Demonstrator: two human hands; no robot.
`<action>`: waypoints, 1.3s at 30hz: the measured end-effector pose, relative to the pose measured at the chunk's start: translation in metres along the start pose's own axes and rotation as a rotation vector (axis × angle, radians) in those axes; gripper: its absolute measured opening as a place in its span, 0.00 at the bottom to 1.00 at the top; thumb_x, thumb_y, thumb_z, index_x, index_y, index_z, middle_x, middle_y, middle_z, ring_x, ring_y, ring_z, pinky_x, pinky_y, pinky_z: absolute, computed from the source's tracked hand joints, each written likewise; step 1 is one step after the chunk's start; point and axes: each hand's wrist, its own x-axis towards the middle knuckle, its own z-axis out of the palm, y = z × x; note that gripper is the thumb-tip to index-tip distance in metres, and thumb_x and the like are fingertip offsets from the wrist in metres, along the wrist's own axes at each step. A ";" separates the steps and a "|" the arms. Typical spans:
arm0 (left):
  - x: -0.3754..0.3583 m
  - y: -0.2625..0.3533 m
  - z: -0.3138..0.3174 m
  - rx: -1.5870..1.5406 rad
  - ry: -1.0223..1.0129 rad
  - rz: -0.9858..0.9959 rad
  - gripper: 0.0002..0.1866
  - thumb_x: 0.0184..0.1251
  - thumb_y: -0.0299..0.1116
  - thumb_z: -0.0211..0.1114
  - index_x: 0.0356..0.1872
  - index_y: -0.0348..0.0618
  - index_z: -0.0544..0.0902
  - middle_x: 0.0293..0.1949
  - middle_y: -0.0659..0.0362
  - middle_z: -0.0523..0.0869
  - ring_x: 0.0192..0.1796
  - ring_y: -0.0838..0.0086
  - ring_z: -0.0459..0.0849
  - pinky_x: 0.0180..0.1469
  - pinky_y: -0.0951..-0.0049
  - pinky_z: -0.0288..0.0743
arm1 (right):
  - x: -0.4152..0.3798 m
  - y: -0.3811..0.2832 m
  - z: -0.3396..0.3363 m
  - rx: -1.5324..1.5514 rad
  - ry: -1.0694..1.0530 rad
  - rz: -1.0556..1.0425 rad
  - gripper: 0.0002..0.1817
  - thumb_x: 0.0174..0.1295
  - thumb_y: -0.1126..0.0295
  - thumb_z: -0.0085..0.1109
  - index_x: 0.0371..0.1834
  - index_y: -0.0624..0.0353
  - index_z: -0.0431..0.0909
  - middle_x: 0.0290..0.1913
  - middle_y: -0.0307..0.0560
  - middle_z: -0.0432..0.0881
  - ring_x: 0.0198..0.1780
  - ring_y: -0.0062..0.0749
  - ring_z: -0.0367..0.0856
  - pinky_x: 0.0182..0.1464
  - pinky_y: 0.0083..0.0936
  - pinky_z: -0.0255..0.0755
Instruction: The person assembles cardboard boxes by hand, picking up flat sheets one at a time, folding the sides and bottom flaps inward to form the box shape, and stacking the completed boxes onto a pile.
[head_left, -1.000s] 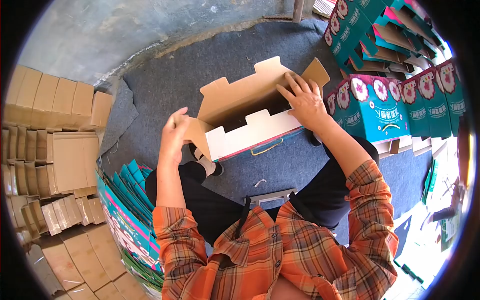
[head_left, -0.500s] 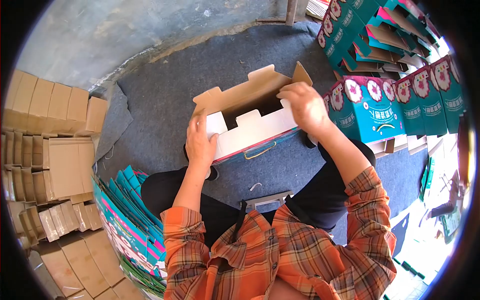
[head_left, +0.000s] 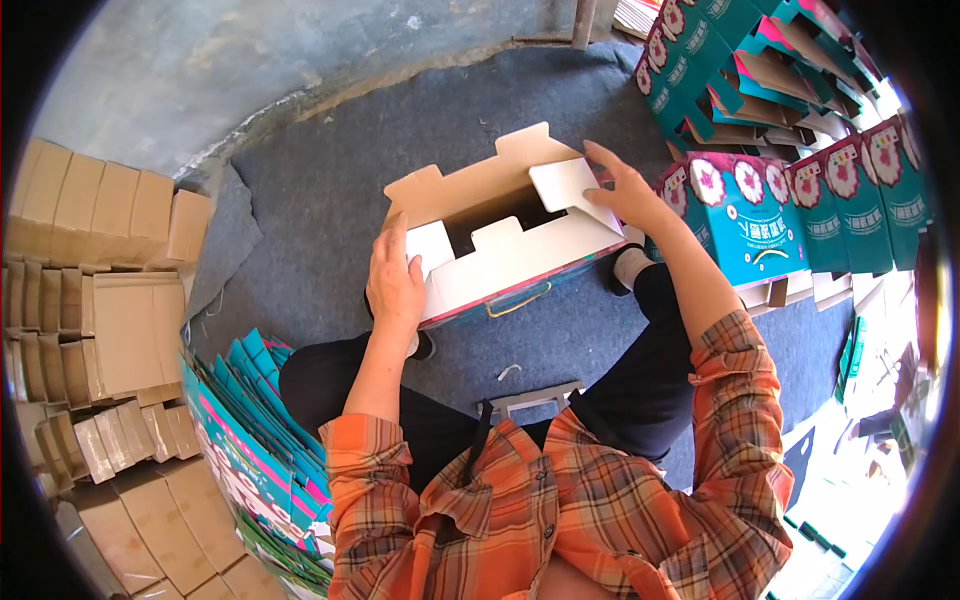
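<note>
An open-topped carton (head_left: 530, 252) with a rope handle on its near side stands between my legs. Its tall far flap is raised, and white end flaps fold inward at both ends. My left hand (head_left: 394, 280) is wrapped round the left end, with the thumb by the left white flap. At the right end, my right hand (head_left: 622, 192) has its fingers apart, the index finger stretched past the corner and the thumb at the right white flap (head_left: 564, 186). The dark inside of the carton is hard to make out.
Brown cartons (head_left: 140, 340) are stacked at the left. Flattened teal sheets (head_left: 260, 430) lean by my left knee. Teal printed boxes (head_left: 755, 220) stand in rows at the right. A grey wall (head_left: 250, 70) is behind, and a small metal-framed item (head_left: 530, 400) lies between my legs.
The right end flap has folded inward from its raised position and now shows its white face. My right hand has shifted slightly right and spread its fingers; my left hand remains at the left end.
</note>
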 end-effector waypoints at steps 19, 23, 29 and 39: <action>0.007 -0.030 -0.019 -0.804 -0.053 -0.278 0.22 0.73 0.54 0.54 0.48 0.45 0.82 0.49 0.62 0.80 0.45 0.78 0.76 0.36 0.78 0.71 | 0.003 -0.009 0.013 -0.212 -0.033 -0.051 0.34 0.48 0.84 0.61 0.62 0.51 0.70 0.60 0.47 0.69 0.62 0.41 0.72 0.65 0.28 0.66; 0.012 -0.021 -0.028 -0.866 -0.115 -0.408 0.19 0.68 0.46 0.63 0.50 0.43 0.81 0.51 0.61 0.79 0.48 0.76 0.77 0.41 0.74 0.74 | 0.000 -0.010 0.013 -0.236 -0.032 -0.057 0.33 0.48 0.83 0.60 0.62 0.51 0.70 0.60 0.49 0.69 0.62 0.43 0.72 0.66 0.30 0.65; 0.008 0.013 -0.018 -0.226 -0.068 -0.096 0.38 0.49 0.22 0.72 0.66 0.49 0.71 0.61 0.54 0.71 0.52 0.63 0.81 0.56 0.65 0.77 | 0.001 -0.005 0.017 -0.333 0.015 -0.128 0.34 0.49 0.82 0.60 0.63 0.50 0.67 0.61 0.52 0.69 0.64 0.48 0.69 0.67 0.33 0.65; 0.011 -0.019 -0.019 -0.477 -0.118 0.025 0.25 0.55 0.31 0.71 0.57 0.45 0.79 0.58 0.53 0.76 0.53 0.61 0.80 0.55 0.65 0.75 | 0.002 -0.007 0.019 -0.333 -0.008 -0.073 0.31 0.48 0.83 0.62 0.57 0.45 0.72 0.61 0.50 0.69 0.65 0.49 0.69 0.66 0.34 0.66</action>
